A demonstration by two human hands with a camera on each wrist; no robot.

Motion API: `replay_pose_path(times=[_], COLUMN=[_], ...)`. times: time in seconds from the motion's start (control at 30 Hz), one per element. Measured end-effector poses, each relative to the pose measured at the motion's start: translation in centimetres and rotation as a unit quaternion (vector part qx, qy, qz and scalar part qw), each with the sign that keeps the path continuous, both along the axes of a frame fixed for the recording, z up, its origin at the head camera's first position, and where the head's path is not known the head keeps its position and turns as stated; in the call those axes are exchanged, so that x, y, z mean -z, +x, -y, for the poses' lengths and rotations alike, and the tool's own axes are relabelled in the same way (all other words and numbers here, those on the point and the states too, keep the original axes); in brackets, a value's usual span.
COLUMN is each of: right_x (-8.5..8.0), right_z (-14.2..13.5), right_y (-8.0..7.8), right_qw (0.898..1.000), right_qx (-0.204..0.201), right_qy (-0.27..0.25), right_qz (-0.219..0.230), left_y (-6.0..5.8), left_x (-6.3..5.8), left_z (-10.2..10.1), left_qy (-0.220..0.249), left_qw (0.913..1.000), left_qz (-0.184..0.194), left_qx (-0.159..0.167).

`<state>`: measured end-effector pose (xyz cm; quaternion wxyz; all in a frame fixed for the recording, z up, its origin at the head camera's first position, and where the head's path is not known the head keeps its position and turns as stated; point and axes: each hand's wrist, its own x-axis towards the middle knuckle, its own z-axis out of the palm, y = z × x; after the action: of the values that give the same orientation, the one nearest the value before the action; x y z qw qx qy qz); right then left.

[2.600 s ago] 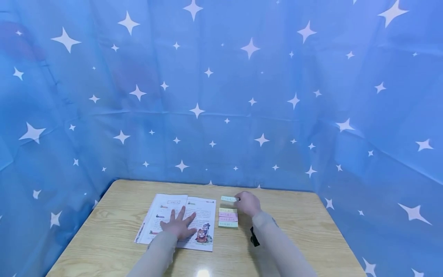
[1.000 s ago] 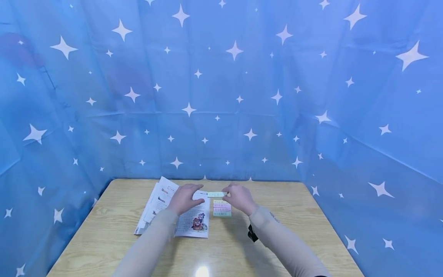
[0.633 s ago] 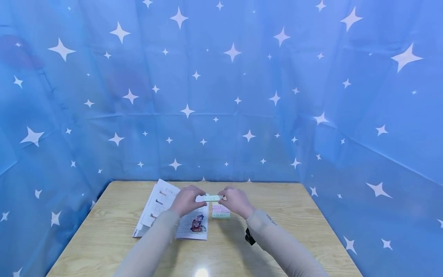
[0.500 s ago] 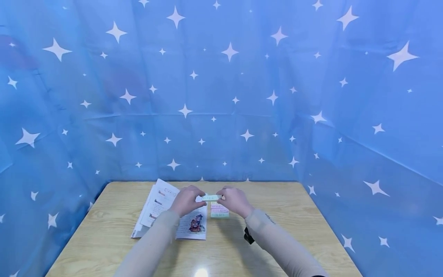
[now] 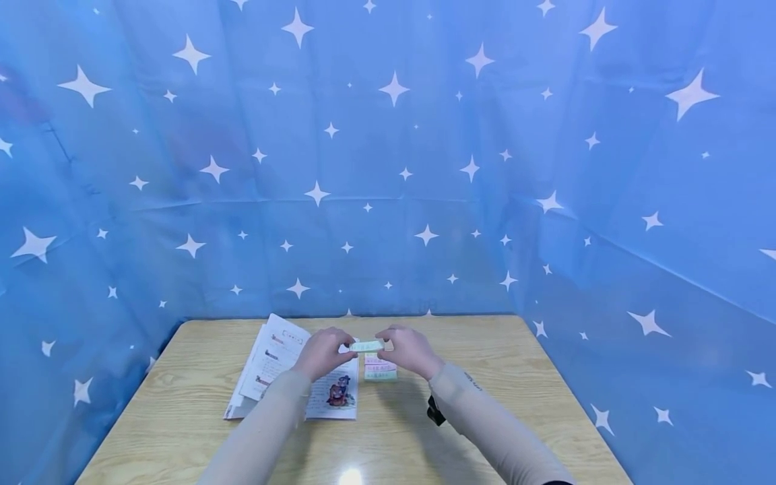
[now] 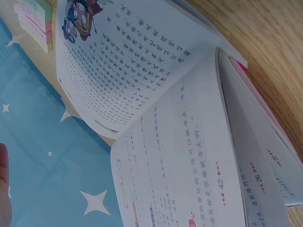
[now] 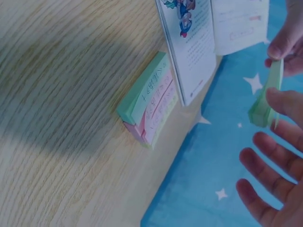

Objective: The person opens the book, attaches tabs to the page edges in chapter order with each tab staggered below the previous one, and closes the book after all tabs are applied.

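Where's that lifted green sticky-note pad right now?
In the head view, the green sticky-note pad is held between the left hand and right hand, near the right edge of the open book and the coloured pads.

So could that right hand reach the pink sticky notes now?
Probably yes: the pink sticky notes lie in plain view near the right hand, but it may need to release the green pad it pinches.

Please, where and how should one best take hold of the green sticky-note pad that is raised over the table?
Probably at the two short ends of the green sticky-note pad, coming from left and right. It is long and narrow and raised clear of the table, so both ends can be pinched, leaving its middle uncovered.
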<state>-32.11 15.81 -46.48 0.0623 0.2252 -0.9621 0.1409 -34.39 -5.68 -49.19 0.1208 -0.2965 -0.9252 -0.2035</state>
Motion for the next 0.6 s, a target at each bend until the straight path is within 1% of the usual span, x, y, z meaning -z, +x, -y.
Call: replay_pose_path(times=[0.23,0.5,0.6], right_x=[-0.58,-0.82,-0.96], right_z=[0.11,0.52,0.67], right_y=[0.15,-0.07,-0.17], right_qw=[1.0,0.999,0.998], right_qx=[-0.005,-0.002,0.0], right_qy=[-0.011,-0.051,-0.056], right_qz=[0.002,0.001,-0.002], left_y=[0.11,0.25,0.19], left_x=[-0.2,-0.06,-0.04], left_z=[0.35,0.68,0.74], left_qy=[0.0,0.003,0.007], left_qw=[0.9998,0.9999,0.9999], left_qz=[-0.021,-0.016,-0.015], left_qx=[-0.005,-0.002,-0.001])
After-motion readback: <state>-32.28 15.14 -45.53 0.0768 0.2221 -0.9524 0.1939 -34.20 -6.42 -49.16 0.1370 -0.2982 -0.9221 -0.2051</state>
